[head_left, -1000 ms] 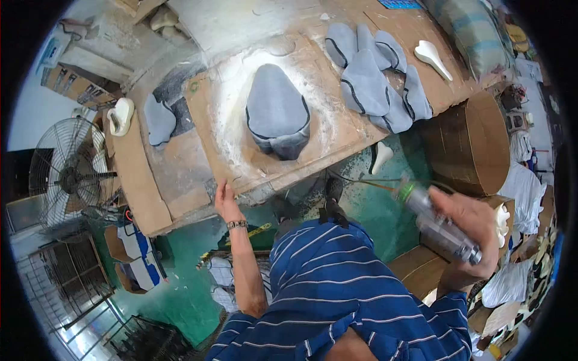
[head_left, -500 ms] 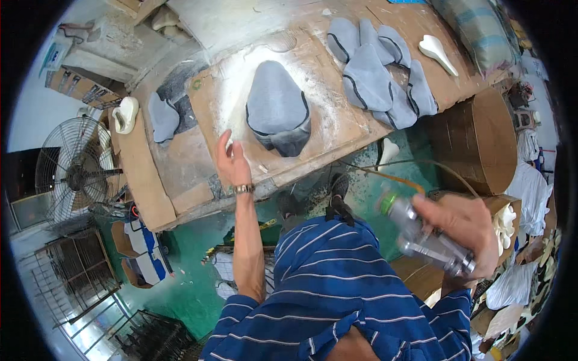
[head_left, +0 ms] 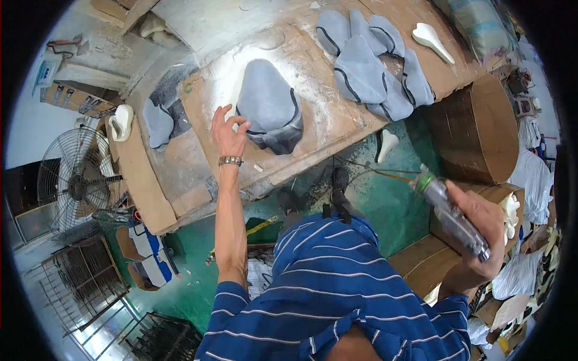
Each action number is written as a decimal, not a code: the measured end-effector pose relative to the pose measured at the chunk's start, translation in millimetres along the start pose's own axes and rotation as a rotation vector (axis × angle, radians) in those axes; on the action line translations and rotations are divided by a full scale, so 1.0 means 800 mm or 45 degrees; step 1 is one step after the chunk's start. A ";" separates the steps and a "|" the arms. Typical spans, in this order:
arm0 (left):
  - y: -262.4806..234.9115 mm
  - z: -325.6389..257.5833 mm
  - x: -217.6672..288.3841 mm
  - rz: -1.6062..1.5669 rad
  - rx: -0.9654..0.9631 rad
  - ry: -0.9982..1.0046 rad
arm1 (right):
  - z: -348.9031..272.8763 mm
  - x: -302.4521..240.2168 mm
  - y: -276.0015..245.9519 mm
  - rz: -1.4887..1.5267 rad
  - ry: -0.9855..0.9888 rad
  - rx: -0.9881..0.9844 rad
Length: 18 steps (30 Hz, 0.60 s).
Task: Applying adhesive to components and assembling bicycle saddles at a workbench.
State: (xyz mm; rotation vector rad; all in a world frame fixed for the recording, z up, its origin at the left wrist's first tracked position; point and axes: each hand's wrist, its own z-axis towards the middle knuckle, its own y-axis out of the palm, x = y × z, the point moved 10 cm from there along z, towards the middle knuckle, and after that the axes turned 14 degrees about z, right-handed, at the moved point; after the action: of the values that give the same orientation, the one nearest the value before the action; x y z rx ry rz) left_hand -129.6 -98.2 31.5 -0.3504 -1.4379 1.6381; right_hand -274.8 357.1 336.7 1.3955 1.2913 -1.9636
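A grey bicycle saddle [head_left: 268, 96] with a dark seam and darker rear end lies on a powder-dusted cardboard sheet [head_left: 325, 102] on the workbench. My left hand [head_left: 230, 132] is at its left edge, fingers apart and thumb toward the saddle; whether it touches is unclear. Out to the right, away from the bench, my right hand [head_left: 481, 219] is closed around a silver-grey cylindrical hand tool [head_left: 448, 210] with a green ring near its tip. The tool's exact kind cannot be made out.
Several grey saddle covers [head_left: 361, 69] are piled at the back right, beside a cream saddle shell [head_left: 430, 41]. Another grey cover [head_left: 158, 123] lies left. A large cardboard drum [head_left: 475, 132] stands right of the bench, a wire-caged fan [head_left: 75, 180] at left. A hose [head_left: 391, 175] crosses below.
My right hand has moved right with the tool, which now tilts differently. My left hand has shifted up and its fingers have come closer to the saddle. The whole view has shifted slightly.
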 end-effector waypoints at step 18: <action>-0.025 0.043 0.036 0.013 0.032 0.348 | 0.011 -0.056 0.073 -0.017 -0.058 -0.207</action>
State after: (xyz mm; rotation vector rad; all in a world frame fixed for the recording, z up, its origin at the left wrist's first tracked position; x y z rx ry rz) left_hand -161.6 -99.8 69.1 -0.5454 -1.2104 1.5478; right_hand -216.6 313.2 351.0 1.2600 1.4080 -1.8421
